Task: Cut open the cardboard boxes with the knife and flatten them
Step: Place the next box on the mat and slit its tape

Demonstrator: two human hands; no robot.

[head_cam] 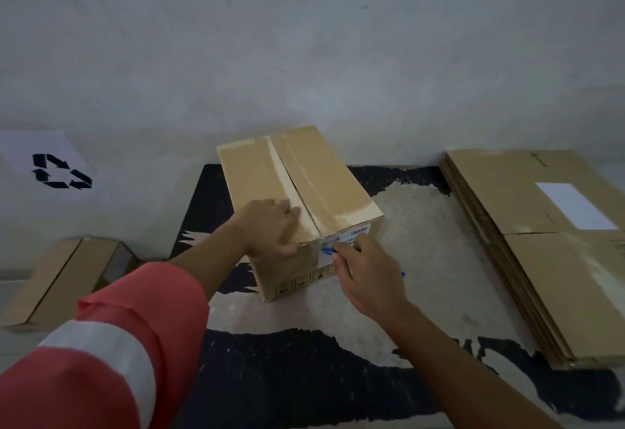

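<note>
Floor: worn black mat.
Handling: we judge the cardboard box light and stiff; steady its top.
Hands: left hand pressed flat on top; right hand grips the knife.

recycling sign, worn black mat

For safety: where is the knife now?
Head view, centre: the knife is in the right hand, tip at the near top edge of the box, beside the left hand.
</note>
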